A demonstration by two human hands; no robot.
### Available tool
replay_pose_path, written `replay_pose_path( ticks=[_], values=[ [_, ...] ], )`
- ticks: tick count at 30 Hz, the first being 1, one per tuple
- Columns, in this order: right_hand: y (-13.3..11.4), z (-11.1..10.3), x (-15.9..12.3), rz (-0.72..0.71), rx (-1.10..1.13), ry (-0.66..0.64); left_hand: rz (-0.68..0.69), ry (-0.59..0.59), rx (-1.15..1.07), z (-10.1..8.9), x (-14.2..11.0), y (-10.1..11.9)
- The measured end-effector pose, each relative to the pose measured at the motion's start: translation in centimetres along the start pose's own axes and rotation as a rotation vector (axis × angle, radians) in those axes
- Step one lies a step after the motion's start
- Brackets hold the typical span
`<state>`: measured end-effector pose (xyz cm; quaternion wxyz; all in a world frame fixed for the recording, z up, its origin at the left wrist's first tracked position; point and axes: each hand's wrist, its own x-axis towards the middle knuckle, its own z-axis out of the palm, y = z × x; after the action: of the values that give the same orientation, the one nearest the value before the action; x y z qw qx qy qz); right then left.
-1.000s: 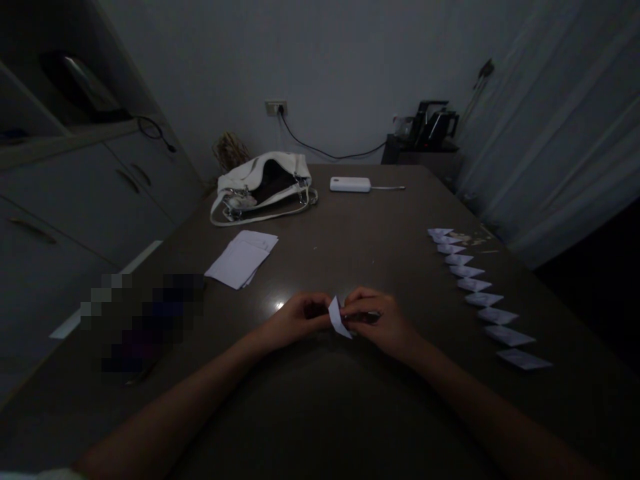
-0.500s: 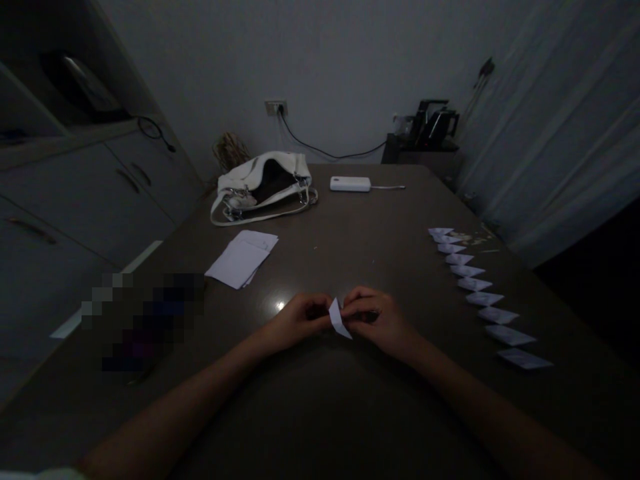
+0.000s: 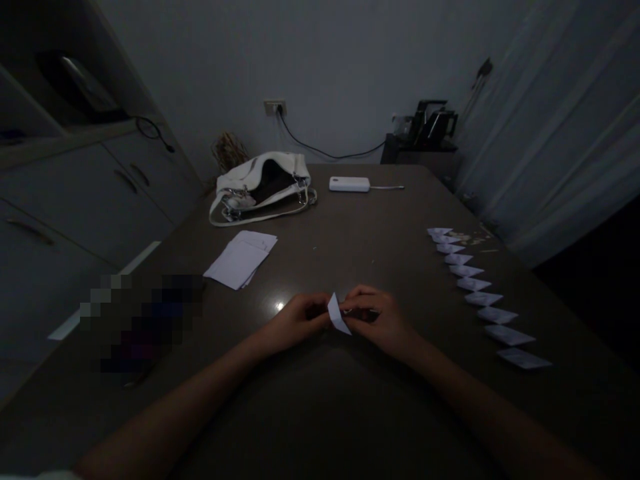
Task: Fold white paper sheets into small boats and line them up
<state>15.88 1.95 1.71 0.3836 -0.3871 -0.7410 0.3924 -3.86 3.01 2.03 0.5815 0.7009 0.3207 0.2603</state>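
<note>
A small folded white paper boat (image 3: 339, 316) is held between my two hands over the near middle of the table. My left hand (image 3: 306, 320) pinches its left side with thumb and fingers. From the right, my right hand (image 3: 373, 313) grips the other side, its fingers curled and partly hidden behind the paper. Several finished-looking paper boats (image 3: 474, 285) stand in a slanting row to the right of my right hand. Beyond my left hand lies a loose stack of white paper sheets (image 3: 240, 260).
A white handbag (image 3: 260, 180) rests at the back left of the brown table (image 3: 350, 233). A white power bank (image 3: 349, 184) with a short cable lies at the back. Dark kettles (image 3: 440, 127) stand beyond the far right corner. A blurred-out patch covers something at left.
The folded paper has risen very slightly between my fingers. Both hands keep nearly the same place and grip; the whole view has shifted a touch.
</note>
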Motion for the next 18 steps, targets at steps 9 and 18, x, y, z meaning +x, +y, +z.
replay_pose_path(
  ticks=[9, 18],
  values=[
    [0.8, 0.0, -0.2, -0.103, 0.006, -0.016, -0.007, -0.002, -0.002, -0.2, 0.0, -0.7],
    [-0.2, -0.1, 0.0, -0.017, -0.032, 0.053, -0.026, 0.039, 0.022, 0.1, 0.1, -0.1]
  ],
)
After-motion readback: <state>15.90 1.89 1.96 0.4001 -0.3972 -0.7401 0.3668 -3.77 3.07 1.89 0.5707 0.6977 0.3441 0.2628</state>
